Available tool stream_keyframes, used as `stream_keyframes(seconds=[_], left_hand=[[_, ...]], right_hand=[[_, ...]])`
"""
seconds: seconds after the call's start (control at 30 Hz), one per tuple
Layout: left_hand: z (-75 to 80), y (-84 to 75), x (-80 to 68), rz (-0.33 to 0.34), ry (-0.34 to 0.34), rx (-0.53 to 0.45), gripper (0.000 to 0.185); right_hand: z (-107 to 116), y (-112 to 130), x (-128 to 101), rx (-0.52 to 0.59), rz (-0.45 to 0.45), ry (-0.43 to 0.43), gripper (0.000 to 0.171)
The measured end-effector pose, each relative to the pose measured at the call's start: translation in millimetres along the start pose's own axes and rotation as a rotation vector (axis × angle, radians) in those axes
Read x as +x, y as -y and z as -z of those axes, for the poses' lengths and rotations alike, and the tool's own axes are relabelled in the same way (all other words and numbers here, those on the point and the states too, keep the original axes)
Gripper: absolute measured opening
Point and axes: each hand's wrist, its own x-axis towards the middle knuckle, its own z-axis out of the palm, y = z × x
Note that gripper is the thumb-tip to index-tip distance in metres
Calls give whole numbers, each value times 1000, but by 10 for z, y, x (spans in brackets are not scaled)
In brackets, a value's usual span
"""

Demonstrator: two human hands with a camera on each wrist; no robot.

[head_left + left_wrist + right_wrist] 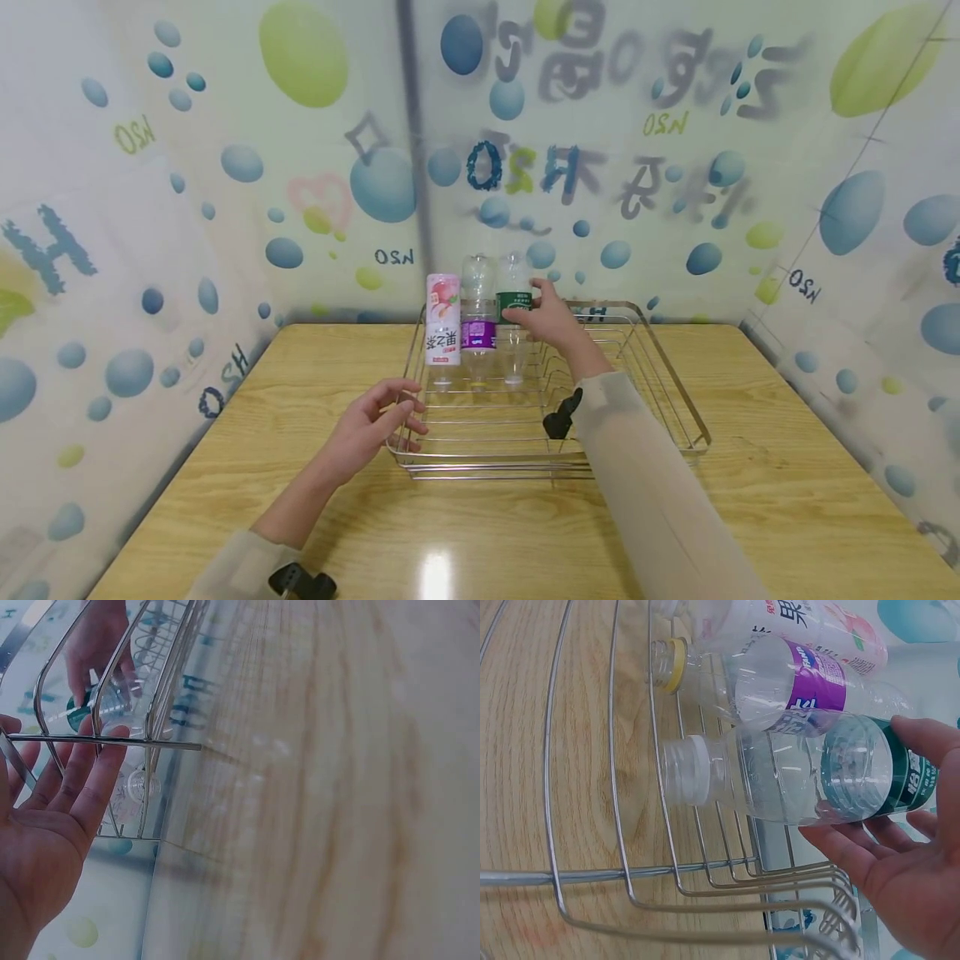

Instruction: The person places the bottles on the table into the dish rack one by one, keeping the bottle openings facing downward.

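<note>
My right hand [553, 318] holds a clear plastic bottle [772, 772] by its dark green label [907, 766], thumb on one side and fingers on the other. The bottle is mouth-down inside a wire dish rack [480, 455]. Beside it is a clear bottle with a purple label [478, 335], a yellow ring at its neck. A bottle in a pink and white sleeve [443, 321] stands farthest left, also mouth-down. My left hand [373, 427] rests at the rack's near left corner, fingers loosely extended by the wires [97, 739].
The rack stands on a wood-grain table [330, 533]. Wire dividers [551, 375] run through its middle, right of the bottles. A patterned wall covering [330, 192] rises behind the table and along both sides.
</note>
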Motion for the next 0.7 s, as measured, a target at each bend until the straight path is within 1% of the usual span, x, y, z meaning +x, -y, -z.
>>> stream_keyframes(seconds=[0.4, 0.47, 0.7], left_hand=[[5, 23, 3, 7, 0, 2, 47], [4, 23, 2, 10, -2, 2, 47], [13, 33, -5, 5, 2, -6, 34]], right_hand=[[-14, -39, 24, 8, -4, 24, 99], [-15, -33, 11, -8, -10, 29, 100], [-14, -30, -10, -24, -7, 56, 105]])
